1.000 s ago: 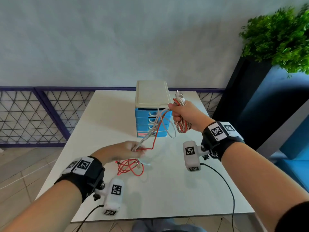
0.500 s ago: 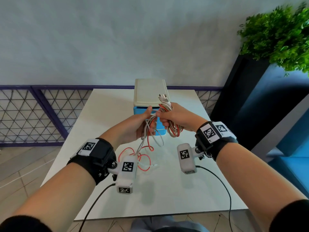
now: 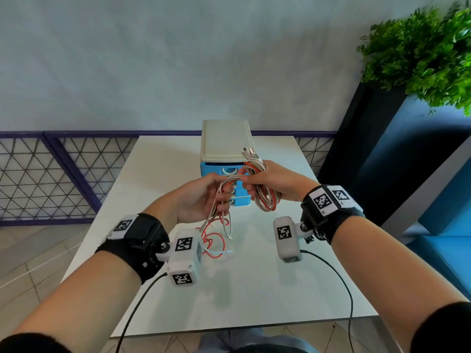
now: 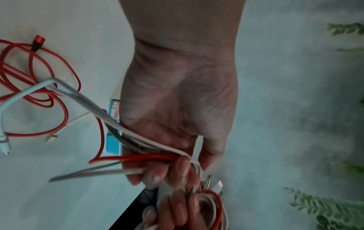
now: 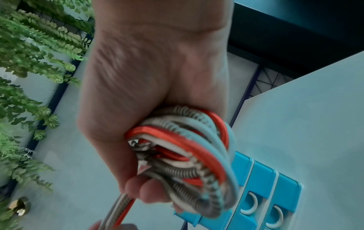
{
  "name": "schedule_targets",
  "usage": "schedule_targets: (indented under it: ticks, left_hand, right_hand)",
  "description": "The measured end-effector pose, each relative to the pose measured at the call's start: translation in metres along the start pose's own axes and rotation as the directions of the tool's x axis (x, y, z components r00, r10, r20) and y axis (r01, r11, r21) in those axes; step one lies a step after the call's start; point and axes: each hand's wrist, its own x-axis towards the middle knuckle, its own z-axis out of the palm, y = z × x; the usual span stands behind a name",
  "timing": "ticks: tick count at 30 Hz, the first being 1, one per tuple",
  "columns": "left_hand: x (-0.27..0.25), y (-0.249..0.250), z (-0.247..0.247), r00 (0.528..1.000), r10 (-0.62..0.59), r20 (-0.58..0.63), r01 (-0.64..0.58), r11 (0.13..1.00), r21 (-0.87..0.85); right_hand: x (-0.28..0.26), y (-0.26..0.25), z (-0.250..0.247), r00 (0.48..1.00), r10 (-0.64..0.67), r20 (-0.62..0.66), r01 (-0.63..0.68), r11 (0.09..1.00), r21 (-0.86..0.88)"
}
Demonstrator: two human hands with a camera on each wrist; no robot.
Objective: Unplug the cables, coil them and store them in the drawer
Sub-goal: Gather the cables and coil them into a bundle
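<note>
My right hand (image 3: 257,183) grips a coil of red, white and braided cables (image 3: 266,200), seen up close as the coil (image 5: 189,152) in the right wrist view, with plugs (image 3: 251,152) sticking up above the fist. My left hand (image 3: 214,192) pinches the loose strands of the same cables (image 4: 138,147) just left of the coil. Their free tails (image 3: 216,240) hang down and lie in red and white loops on the white table (image 3: 254,289). Behind my hands stands the blue drawer unit (image 3: 224,171) with a cream top, its drawers closed.
A tall dark planter with a green plant (image 3: 420,52) stands right of the table. A purple lattice railing (image 3: 51,174) runs behind and to the left. Blue seating (image 3: 448,238) is at the right. The table's near half holds only the cable tails.
My left hand rose from the table with the loose strands and met my right hand beside the coil. The tails on the table grew shorter. The coil stayed in my right hand.
</note>
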Motion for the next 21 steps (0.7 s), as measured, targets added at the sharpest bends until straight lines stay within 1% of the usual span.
schedule_targets:
  ticks: [2, 4, 8, 12, 14, 16, 18, 19, 21]
  left_hand:
    - [-0.002, 0.001, -0.006, 0.999, -0.001, 0.051, 0.001, 1.000, 0.000]
    - [-0.005, 0.000, -0.010, 0.996, -0.023, 0.087, 0.022, 1.000, 0.011]
    - [-0.010, -0.005, -0.010, 0.986, -0.106, 0.127, 0.096, 0.991, 0.089]
    - [-0.013, -0.011, -0.017, 0.971, -0.120, 0.206, 0.095, 0.987, 0.128]
    - [-0.015, -0.013, -0.018, 0.971, -0.116, 0.210, 0.084, 0.984, 0.156]
    - [-0.013, -0.013, -0.011, 0.989, -0.050, 0.137, 0.026, 0.985, 0.171]
    - [-0.008, -0.016, 0.000, 0.997, 0.081, 0.017, -0.083, 0.969, 0.234]
    - [-0.004, -0.018, 0.007, 0.988, 0.150, -0.038, -0.133, 0.946, 0.295]
    - [0.003, -0.023, 0.021, 0.953, 0.282, -0.112, -0.210, 0.878, 0.431]
  right_hand:
    - [-0.003, 0.000, -0.002, 0.999, 0.006, 0.034, -0.009, 0.998, 0.062]
    - [-0.004, 0.000, -0.004, 0.999, 0.006, 0.046, -0.009, 0.998, 0.061]
    - [-0.003, 0.002, -0.001, 1.000, 0.008, 0.008, -0.009, 1.000, 0.021]
    - [0.000, 0.009, 0.000, 1.000, 0.010, -0.018, -0.009, 0.999, 0.047]
    - [0.002, 0.012, 0.000, 0.999, 0.012, -0.038, -0.009, 0.998, 0.069]
    - [0.004, 0.016, 0.003, 0.999, 0.004, -0.054, 0.002, 0.994, 0.109]
    - [0.006, 0.018, 0.011, 0.997, 0.005, -0.074, 0.006, 0.990, 0.143]
    - [0.006, 0.019, 0.015, 0.997, 0.011, -0.078, 0.001, 0.988, 0.155]
    - [0.009, 0.021, 0.021, 0.998, 0.026, -0.055, -0.016, 0.985, 0.171]
